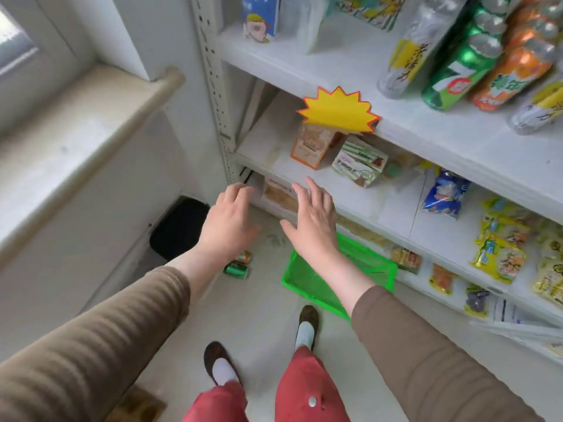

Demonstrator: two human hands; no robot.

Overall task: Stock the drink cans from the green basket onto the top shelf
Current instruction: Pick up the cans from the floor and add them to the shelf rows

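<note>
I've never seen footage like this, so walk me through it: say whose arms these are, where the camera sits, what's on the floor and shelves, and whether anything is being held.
This is one picture from a camera worn on a person's head, looking down and forward. The arms in brown sleeves are that person's own. The left hand and right hand both reach out with relaxed fingers and hold nothing. On the floor below lies a green basket, which looks empty where visible. Two drink cans lie on their sides on the floor beside it, left of it. On the right stands a white shelf unit with bottles on an upper shelf and snack packets lower down.
</note>
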